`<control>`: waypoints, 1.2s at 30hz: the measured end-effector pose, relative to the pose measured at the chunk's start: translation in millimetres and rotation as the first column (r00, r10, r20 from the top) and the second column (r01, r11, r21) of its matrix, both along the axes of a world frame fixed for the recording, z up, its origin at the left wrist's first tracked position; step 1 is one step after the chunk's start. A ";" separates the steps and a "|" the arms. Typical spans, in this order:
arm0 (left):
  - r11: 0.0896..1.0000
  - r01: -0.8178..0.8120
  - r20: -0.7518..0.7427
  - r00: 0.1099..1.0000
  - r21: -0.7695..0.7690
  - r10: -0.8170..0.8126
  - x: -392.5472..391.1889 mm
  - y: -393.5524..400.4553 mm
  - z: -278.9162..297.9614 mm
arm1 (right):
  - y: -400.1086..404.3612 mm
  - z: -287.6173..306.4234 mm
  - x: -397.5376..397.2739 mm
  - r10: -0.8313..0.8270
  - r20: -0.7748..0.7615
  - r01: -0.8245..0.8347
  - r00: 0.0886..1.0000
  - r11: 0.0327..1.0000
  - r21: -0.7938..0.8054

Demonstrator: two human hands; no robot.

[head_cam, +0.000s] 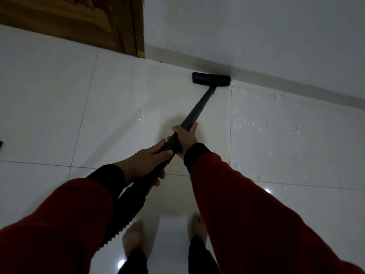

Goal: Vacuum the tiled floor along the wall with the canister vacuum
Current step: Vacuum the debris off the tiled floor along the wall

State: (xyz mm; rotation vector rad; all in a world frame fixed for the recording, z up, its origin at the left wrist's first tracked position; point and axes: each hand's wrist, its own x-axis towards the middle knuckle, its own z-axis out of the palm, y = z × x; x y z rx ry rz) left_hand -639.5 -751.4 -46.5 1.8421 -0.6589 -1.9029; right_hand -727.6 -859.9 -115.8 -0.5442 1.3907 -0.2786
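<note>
We count one black vacuum wand (pixel 194 112) ending in one flat black floor head (pixel 211 79), one ribbed black hose (pixel 126 210), two bare hands (pixel 145 162) (both wrapped round the wand), two bare feet (pixel 132 237), two red sleeves (pixel 256 210), and one brown wooden door (pixel 79 20).

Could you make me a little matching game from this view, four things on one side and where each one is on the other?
Things:
1. floor nozzle
2. wooden door
3. white scraps
4. right hand

Places:
A. top left corner of the view
B. scattered on the tiles right of the wand
C. against the base of the wall
D. gripping the wand ahead of the left hand

Pairs: 1-C, 2-A, 3-B, 4-D
</note>
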 end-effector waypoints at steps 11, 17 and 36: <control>0.999 -0.032 -0.079 0.996 -0.038 0.029 -44.6 -31.2 24.7 | -27.0 28.3 -44.4 -0.187 0.054 0.187 0.981 0.982 -0.009; 1.000 -0.002 -0.061 0.998 -0.028 0.000 -80.7 -52.8 42.9 | -47.3 40.9 -83.7 -0.176 0.045 0.177 0.983 0.984 -0.030; 0.997 -0.049 -0.098 0.994 -0.060 0.043 -175.9 -82.2 43.0 | -71.6 40.7 -175.1 -0.193 0.111 0.199 0.975 0.979 -0.049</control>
